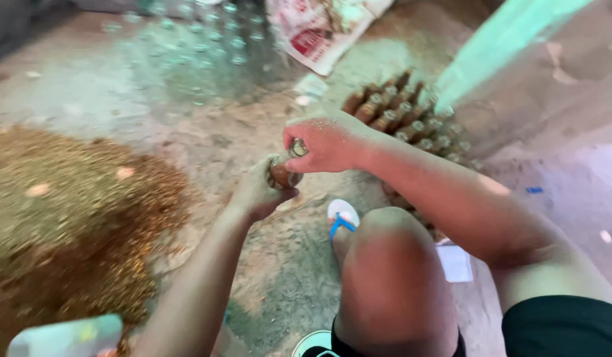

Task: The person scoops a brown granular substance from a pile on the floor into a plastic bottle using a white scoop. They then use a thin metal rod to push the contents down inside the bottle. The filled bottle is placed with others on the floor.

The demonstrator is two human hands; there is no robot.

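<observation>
My left hand (pixel 258 192) grips a small brown-filled bottle (pixel 284 174) from below. My right hand (pixel 329 142) is closed over the bottle's top, fingers pinched on its metallic cap (pixel 297 148). Both hands meet above the concrete floor, just ahead of my bent knee (pixel 391 264). The picture is blurred, so the bottle's exact shape is hard to make out.
A big heap of brown-gold grainy material (pixel 74 218) covers the floor at left. Several filled brown bottles (pixel 398 116) lie stacked behind my right hand. Empty clear bottles (pixel 200 46) stand at the back, beside a printed sack (pixel 316 30). My sandalled foot (pixel 342 218) rests below the hands.
</observation>
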